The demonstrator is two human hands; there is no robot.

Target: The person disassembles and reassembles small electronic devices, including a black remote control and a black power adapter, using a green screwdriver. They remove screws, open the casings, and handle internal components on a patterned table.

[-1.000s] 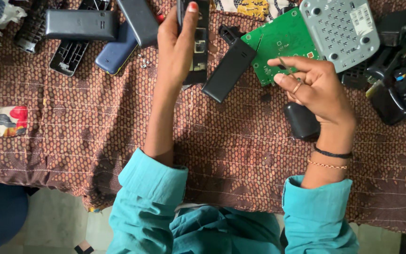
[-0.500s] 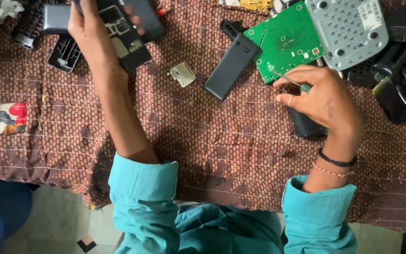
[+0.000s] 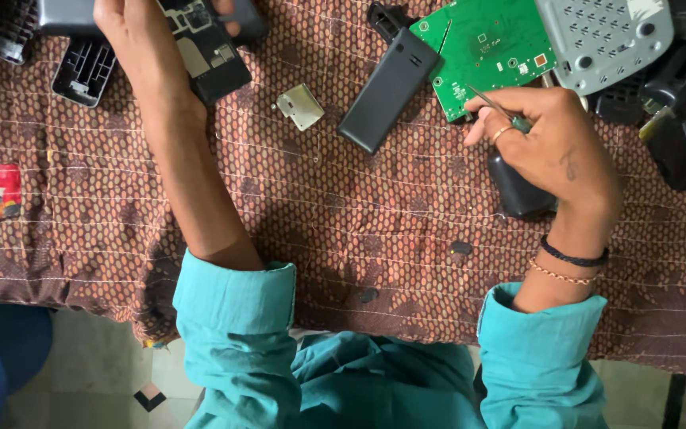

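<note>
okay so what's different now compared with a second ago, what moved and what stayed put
The left hand carried the opened black phone from top centre leftward, and a small grey plate now lies on the cloth where it passed. The right hand kept its thin tool by the green circuit board; the black cover stayed.

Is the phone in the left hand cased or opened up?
Opened up. The phone in the left hand has no back cover: bare metal shielding and internal parts show. A small loose metal piece lies on the cloth nearby.
</note>
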